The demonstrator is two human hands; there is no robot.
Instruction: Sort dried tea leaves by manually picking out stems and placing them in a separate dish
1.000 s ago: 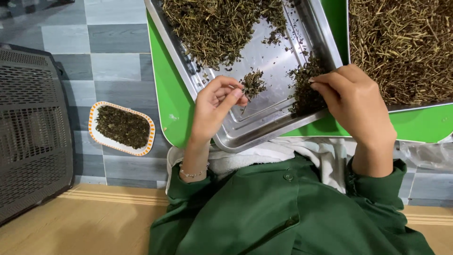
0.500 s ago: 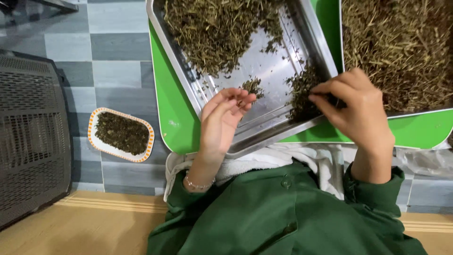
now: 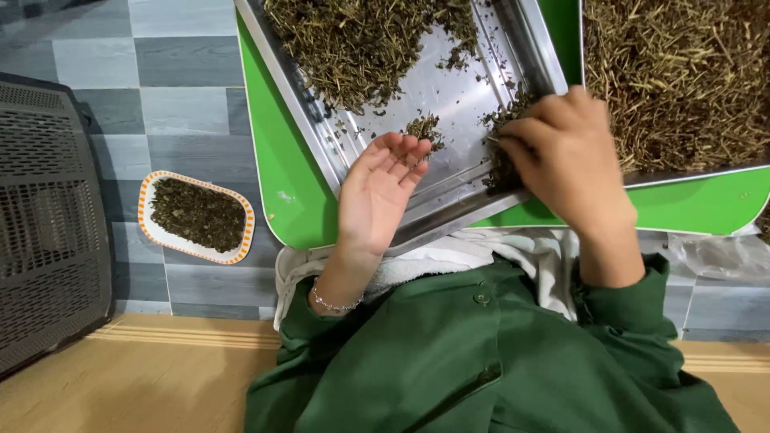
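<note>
Both hands (image 3: pixel 377 188) (bare) over steel tray (image 3: pixel 449 104)

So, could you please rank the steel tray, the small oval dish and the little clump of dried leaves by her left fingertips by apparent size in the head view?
1. Steel tray, partly cut off.
2. Oval dish.
3. Leaf clump.

Grey checker floor tiles (image 3: pixel 184 60) up top-left, wood flooring (image 3: pixel 136 385) below, dark slatted crate (image 3: pixel 48 216) far left.
</note>
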